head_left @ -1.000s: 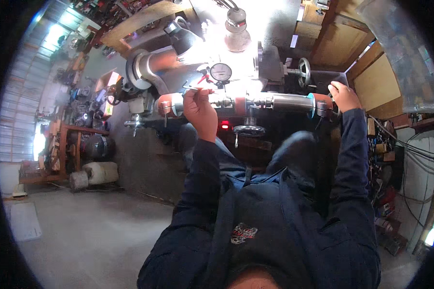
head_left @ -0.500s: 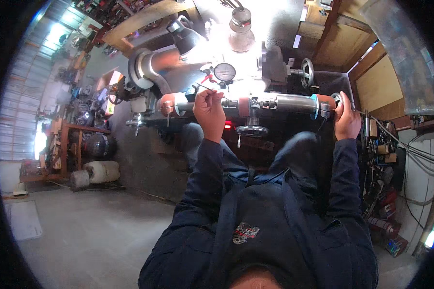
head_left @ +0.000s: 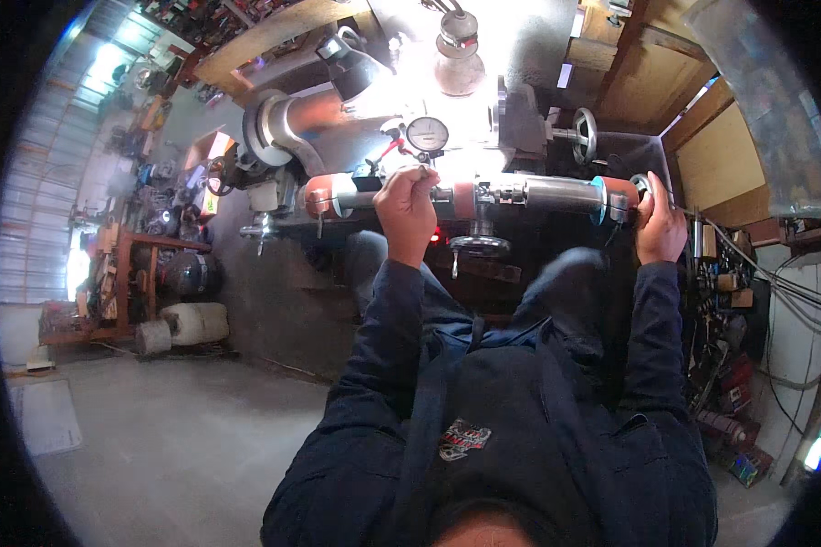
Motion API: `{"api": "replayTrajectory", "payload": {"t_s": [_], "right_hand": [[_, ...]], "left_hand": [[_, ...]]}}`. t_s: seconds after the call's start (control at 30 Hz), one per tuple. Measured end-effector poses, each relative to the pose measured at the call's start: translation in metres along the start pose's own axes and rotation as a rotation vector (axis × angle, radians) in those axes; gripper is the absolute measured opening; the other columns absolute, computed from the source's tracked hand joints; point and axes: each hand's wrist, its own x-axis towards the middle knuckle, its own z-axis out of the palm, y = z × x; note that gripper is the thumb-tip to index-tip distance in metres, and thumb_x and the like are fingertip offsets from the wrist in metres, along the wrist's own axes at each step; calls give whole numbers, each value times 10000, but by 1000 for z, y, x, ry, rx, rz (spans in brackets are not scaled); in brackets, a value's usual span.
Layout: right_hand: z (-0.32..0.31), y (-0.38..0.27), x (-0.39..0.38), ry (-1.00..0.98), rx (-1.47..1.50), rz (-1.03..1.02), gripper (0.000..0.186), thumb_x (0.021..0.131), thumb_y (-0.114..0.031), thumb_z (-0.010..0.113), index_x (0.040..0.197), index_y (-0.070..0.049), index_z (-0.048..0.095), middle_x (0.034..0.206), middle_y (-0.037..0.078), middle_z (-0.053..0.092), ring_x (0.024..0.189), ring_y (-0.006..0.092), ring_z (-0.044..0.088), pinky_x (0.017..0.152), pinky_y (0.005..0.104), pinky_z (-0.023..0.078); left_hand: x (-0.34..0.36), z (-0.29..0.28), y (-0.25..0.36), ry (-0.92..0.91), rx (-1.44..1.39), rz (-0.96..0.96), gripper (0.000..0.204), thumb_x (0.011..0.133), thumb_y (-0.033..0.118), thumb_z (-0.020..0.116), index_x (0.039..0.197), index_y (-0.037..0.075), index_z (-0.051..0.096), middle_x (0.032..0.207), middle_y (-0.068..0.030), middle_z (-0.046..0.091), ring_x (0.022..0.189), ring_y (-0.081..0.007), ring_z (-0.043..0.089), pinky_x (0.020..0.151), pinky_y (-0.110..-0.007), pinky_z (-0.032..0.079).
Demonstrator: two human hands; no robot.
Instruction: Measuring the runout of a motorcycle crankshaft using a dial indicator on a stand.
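My left hand [head_left: 409,210] is pinched in front of the horizontal machine assembly, just below a round dial gauge [head_left: 426,134] with red-handled fittings beside it; whatever its fingertips hold is too small to make out. My right hand [head_left: 661,228] grips a small metal handwheel [head_left: 645,187] at the assembly's right end. Between my hands run a reddish middle collar [head_left: 464,201] and a steel cylinder [head_left: 559,193]. Reddish blocks [head_left: 322,197] cap both sides. A chrome handwheel [head_left: 480,246] hangs beneath the middle, and a bright lamp glare washes out the metal behind.
Another handwheel [head_left: 585,135] is behind on the right, near plywood panels [head_left: 716,155]. A dark lamp head [head_left: 342,68] is at upper left. A wooden rack [head_left: 123,287], gas cylinders [head_left: 187,324] and clutter stand left. Cables [head_left: 775,278] hang at right. My legs are below the machine.
My left hand has moved rightward, and the thin rod seen in it earlier is now hardly visible. My right hand has moved down and outward onto the end handwheel, closing on it.
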Motion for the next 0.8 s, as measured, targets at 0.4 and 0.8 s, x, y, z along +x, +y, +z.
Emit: {"api": "replayTrajectory", "payload": {"t_s": [0.4, 0.8], "right_hand": [[-18, 4, 28, -358, 177, 201, 453, 991, -371, 476, 1347, -96, 531, 1059, 229, 683, 969, 398, 664, 844, 475, 513], [21, 6, 61, -536, -1, 410, 564, 948, -454, 486, 1280, -8, 576, 1218, 277, 605, 1153, 415, 576, 992, 479, 443]], "left_hand": [[2, -6, 1, -113, -391, -216, 44, 874, -38, 617, 832, -25, 621, 809, -84, 684, 755, -143, 657, 703, -273, 522], [18, -17, 0, -127, -390, -47, 31, 963, 7, 556, 932, 10, 559, 853, -61, 638, 827, -127, 619, 749, -266, 506]]}}
